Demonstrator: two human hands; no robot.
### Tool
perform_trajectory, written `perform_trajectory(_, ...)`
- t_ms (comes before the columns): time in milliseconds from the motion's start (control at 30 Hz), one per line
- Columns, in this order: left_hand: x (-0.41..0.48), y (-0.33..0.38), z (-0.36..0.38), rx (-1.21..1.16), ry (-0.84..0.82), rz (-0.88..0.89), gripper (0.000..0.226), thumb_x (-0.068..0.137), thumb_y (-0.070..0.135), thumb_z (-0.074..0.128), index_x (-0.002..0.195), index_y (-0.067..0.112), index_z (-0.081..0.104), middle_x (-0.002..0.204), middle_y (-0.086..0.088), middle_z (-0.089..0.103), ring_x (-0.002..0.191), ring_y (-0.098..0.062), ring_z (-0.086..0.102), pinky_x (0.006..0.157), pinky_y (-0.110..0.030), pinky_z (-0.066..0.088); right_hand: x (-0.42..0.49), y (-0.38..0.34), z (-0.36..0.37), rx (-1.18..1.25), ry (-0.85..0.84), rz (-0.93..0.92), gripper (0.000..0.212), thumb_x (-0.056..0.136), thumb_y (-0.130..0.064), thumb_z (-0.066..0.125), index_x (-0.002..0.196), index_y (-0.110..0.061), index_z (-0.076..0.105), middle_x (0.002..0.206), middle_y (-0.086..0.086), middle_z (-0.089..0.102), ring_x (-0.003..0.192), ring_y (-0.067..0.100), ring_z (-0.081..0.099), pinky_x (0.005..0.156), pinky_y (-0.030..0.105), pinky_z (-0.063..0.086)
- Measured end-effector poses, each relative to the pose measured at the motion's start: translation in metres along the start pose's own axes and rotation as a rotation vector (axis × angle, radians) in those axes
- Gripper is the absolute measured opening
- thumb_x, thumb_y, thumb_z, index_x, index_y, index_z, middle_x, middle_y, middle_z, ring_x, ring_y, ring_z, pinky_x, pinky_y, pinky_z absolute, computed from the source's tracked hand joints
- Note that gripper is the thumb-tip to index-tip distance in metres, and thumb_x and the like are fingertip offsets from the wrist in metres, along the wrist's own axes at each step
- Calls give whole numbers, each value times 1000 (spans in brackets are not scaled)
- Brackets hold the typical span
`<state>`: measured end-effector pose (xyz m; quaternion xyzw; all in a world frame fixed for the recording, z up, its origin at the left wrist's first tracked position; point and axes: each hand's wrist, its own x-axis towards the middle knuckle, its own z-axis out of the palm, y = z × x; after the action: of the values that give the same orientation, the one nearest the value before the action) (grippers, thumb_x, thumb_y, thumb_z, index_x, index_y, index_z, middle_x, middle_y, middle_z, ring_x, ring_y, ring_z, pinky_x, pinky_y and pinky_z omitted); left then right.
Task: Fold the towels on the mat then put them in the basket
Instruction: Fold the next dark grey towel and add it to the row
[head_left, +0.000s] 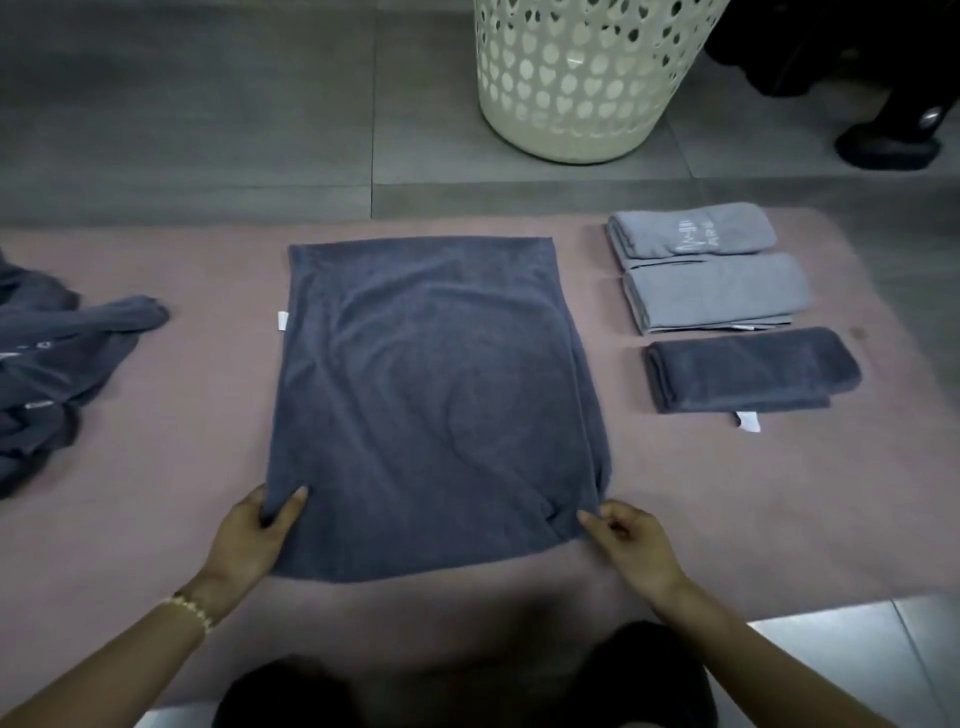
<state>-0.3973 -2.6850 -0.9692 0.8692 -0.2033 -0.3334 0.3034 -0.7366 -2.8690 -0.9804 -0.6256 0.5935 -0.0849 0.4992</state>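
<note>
- As I look down at the pink mat (208, 405), the dark grey towel (436, 395) lies spread flat in the centre of the frame, its long sides running away from me.
- My left hand (249, 535), at the lower left, grips the towel's near left corner, with the thumb on top of the cloth and the fingers curled beneath the edge.
- My right hand (631, 543), at the lower right, pinches the near right corner between the thumb and curled fingers.
- A gold bracelet (189, 609) sits on my left wrist.
- At the right of the frame, three folded towels lie in a column on the mat: a light grey one with stitching (691, 228) farthest up, a plain light grey one (717, 293) just below it, and a dark folded one (748, 369) lowest.
- At the left edge is a crumpled heap of dark towels (57, 364), well apart from the spread one.
- The cream basket (576, 88), pierced with heart-shaped holes, stands on the grey tiled floor (208, 104) at the top centre, beyond the mat.
</note>
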Motion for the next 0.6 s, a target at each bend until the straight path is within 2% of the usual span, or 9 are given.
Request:
perform_trajectory(133,-1,-12,-6,-14,132,-42,34,93,28,58,83,-4,57,78,-17,61,74,-29,56,65,-37,40,-10,4,-17,148,143,-22,31,92,-10,57,63,-15,50,45,-12,51,46,-3,46,49,9,35)
perform_trajectory(267,1,-22,-8,43,128,-87,34,91,25,60,70,1,50,70,-13,55,68,-27,50,57,-35,33,-11,17,-21,-26,181,-4,31,88,-10,63,61,-17,49,55,-4,53,52,2,52,52,7,38)
perform_trajectory(333,4,-30,-6,94,117,-84,31,90,24,61,71,1,53,71,-14,58,73,-32,56,63,-34,34,-5,19,-15,-89,169,19,22,85,-13,68,67,-16,56,65,2,60,66,17,58,57,6,40)
perform_trajectory(400,7,-36,-5,158,117,-49,31,90,23,62,67,3,55,65,-15,58,73,-37,60,63,-35,34,4,12,-10,-83,171,55,17,83,-24,71,73,-14,62,72,2,63,71,20,59,57,9,41)
perform_trajectory(467,10,-36,-4,182,145,-38,38,91,24,61,60,5,51,59,-15,54,67,-35,55,61,-36,33,17,-2,-7,-26,180,98,23,83,-32,71,74,-12,64,71,-1,62,70,15,56,62,16,40)
perform_trajectory(533,10,-29,-3,162,181,-38,38,92,23,59,61,3,52,62,-15,55,67,-31,52,63,-35,32,29,-17,-7,38,177,134,24,83,-31,70,71,-12,62,71,-2,61,70,14,54,68,22,41)
perform_trajectory(600,12,-25,-2,127,207,-39,29,92,19,59,72,-3,59,72,-16,60,74,-31,54,68,-32,32,38,-25,-8,48,213,125,25,85,-24,69,64,-15,59,73,3,62,73,18,56,72,28,47)
